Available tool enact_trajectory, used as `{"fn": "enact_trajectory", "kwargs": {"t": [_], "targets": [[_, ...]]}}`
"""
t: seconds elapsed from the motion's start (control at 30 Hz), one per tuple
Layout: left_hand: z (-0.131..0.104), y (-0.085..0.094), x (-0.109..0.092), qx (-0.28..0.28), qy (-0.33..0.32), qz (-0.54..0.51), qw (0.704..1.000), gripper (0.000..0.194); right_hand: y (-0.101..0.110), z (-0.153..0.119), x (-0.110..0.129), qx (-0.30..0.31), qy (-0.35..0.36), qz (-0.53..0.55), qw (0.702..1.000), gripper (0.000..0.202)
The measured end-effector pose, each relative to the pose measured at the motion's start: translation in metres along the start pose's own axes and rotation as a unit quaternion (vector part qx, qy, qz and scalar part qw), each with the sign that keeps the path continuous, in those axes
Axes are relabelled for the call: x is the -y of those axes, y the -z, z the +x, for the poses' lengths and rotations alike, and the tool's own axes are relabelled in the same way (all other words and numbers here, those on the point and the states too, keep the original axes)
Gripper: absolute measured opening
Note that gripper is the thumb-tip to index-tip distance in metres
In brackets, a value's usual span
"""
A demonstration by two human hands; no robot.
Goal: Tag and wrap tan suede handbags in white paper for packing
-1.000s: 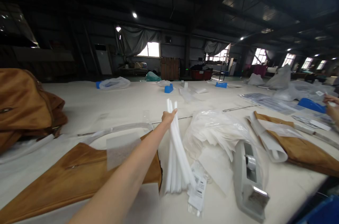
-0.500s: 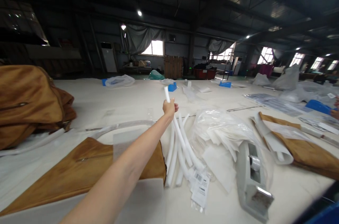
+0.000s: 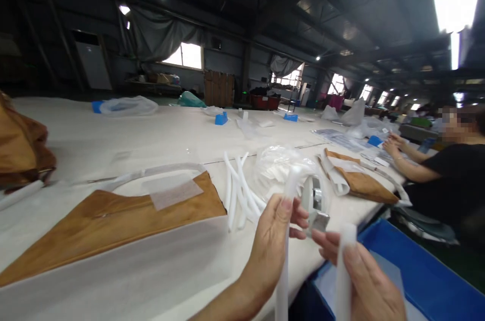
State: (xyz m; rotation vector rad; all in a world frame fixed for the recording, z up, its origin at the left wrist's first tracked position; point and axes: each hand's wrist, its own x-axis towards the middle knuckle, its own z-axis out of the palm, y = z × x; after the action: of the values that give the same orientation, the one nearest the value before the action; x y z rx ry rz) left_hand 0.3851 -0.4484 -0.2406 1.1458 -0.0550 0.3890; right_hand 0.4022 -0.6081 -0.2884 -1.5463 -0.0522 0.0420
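The near white rod (image 3: pixel 282 285) stands roughly upright in the left hand (image 3: pixel 265 245), thumb pressed along it and the fingers partly spread past it; the other white rod (image 3: pixel 344 280) is pinched between the thumb and fingers of the right hand (image 3: pixel 373 285), in front of the blue bin (image 3: pixel 432 270). Both look soft and smooth, so a light pinch near the top could let either one swing or slide, and the right one would probably drop into the bin or past the edge of the desk (image 3: pixel 182 131). The lower ends run out of view, so whether they are catching on anything cannot be told. Just beyond the left fingers is the tape dispenser (image 3: pixel 312 199); a forward sweep might knock knuckles or a rod against its metal end, which could scuff the rod. The loose rods (image 3: pixel 241 192) on the desk lie crossed, so dragging one would likely pull others along, perhaps into the clear bag of white sheets (image 3: pixel 278 159) beside them. Farther left, the thin sheet (image 3: pixel 176 193) seems merely laid over the brown suede piece (image 3: pixel 151 225), and a trailing sleeve or forearm could shift it. The seated person (image 3: pixel 454 174) is well apart, so a collision there seems unlikely.
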Motion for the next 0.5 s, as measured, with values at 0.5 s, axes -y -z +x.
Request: {"fn": "enact_trajectory", "kwargs": {"t": [0.5], "targets": [[-0.085, 0.025, 0.028, -0.068, 0.064, -0.069, 0.993, 0.041, -0.092, -0.026, 0.027, 0.063, 0.153, -0.061, 0.984, 0.052]]}}
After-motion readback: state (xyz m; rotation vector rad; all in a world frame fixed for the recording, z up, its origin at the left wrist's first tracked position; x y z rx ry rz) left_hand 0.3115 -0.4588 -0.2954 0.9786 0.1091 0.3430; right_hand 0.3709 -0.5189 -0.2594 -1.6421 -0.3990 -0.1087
